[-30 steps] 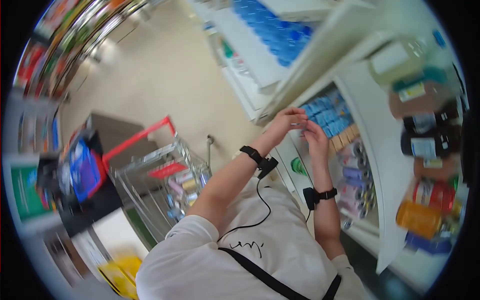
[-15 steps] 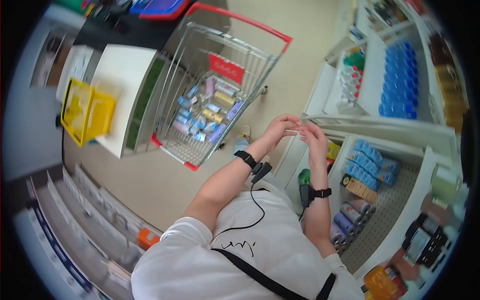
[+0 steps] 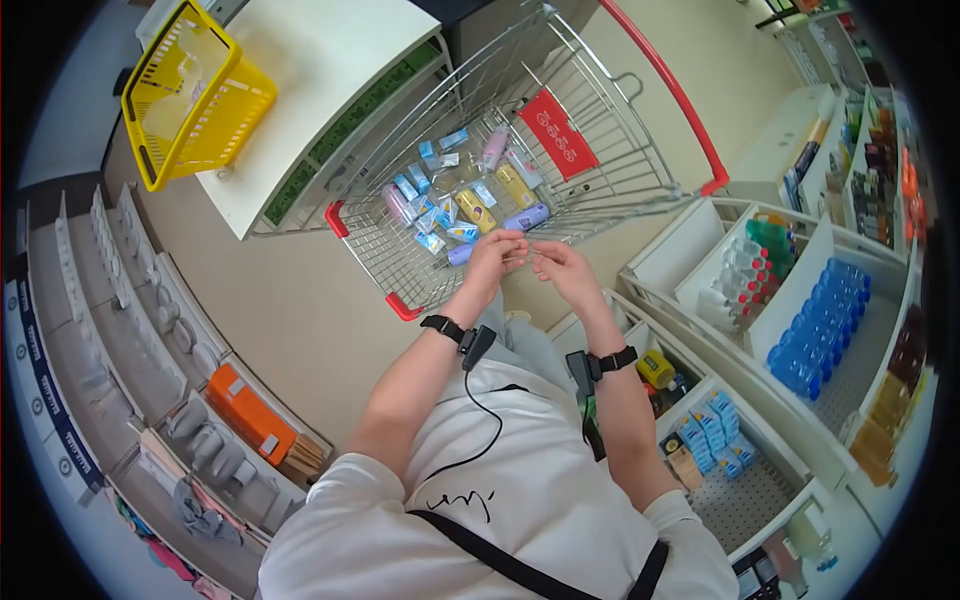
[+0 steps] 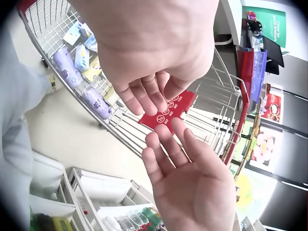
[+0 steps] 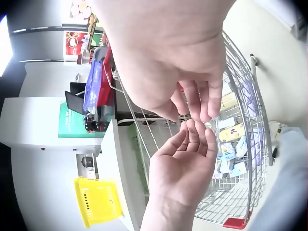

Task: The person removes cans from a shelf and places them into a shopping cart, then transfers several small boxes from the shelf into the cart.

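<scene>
In the head view the left hand [image 3: 490,262] and right hand [image 3: 568,270] are held up in front of the body, fingertips close together, with nothing seen between them. Behind them stands a metal shopping cart [image 3: 383,262] holding small blue-and-white cartons [image 3: 430,242] and cans such as a yellow one [image 3: 476,212] and a purple one [image 3: 526,218]. Both wrist views show the fingers loosely bent and the palms bare; the left wrist view has the far hand [image 4: 192,192] palm up, and the right wrist view shows the other hand [image 5: 183,166] likewise.
A yellow basket [image 3: 225,118] sits on a white counter [image 3: 330,60] at the upper left. Shelves with an orange box [image 3: 250,412] line the left. Bins on the right hold blue bottles [image 3: 820,325], red-capped bottles [image 3: 738,278] and blue cartons [image 3: 715,430].
The view has swung toward the cart, which now lies just beyond the hands, while the shelf bins have shifted to the lower right. Both hands remain raised close together.
</scene>
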{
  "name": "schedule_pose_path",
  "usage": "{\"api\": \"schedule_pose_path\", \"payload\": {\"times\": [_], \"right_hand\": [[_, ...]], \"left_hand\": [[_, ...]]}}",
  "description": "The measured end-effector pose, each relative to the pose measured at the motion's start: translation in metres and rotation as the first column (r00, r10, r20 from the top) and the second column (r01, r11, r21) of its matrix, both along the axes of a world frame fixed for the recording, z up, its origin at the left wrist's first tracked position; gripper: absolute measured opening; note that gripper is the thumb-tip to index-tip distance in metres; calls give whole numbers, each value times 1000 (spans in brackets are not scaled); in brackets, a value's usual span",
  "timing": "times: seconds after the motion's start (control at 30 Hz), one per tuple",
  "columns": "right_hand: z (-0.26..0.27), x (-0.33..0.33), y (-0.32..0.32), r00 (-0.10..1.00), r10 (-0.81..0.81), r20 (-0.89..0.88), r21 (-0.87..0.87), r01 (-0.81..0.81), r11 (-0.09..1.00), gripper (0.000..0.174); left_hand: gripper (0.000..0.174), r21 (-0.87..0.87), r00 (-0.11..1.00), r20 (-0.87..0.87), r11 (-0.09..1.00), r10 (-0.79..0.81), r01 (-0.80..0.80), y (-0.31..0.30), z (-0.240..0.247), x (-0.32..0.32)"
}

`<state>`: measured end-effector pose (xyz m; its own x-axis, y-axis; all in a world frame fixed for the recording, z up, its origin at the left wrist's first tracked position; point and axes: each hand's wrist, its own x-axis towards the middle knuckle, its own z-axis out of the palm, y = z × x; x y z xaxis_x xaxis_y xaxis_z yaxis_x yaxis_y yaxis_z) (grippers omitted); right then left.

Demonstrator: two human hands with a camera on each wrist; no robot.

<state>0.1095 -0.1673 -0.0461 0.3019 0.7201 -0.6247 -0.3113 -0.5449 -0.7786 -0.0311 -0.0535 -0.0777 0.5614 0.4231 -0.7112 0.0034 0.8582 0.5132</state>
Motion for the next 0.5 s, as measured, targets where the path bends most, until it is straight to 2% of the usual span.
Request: {"api": "schedule_pose_path", "payload": {"times": [0.1,0.2,0.3,0.33,0.43,0.47,0.5], "right_hand": [[-31,0,27,999,51,4,-45,-51,998,31],[-59,-6,50,997,77,13,-99,-75,992,29],[-84,-12,78,893,367,262,-137,-342,930,31],[-93,-14,86,891,375,256,-147,-348,926,31],[-129,-24,113,607,695,384,-353,-599,719,37],[-144,-27,121,602,705,375,-356,-609,709,37],[-165,-30,131,508,788,349,-412,-672,615,37]], "left_hand": [[21,-14,998,-68,1000,-18,17,24,-34,-15],[21,-46,987,-156,998,44,-51,41,-57,-41],[21,-54,966,-239,992,94,-110,53,-91,-70],[22,-50,952,-285,990,113,-133,53,-103,-82],[23,-57,920,-360,981,154,-187,51,-139,-114],[24,-56,901,-397,976,172,-211,49,-148,-124],[24,-60,899,-401,974,178,-219,50,-154,-130]]}}
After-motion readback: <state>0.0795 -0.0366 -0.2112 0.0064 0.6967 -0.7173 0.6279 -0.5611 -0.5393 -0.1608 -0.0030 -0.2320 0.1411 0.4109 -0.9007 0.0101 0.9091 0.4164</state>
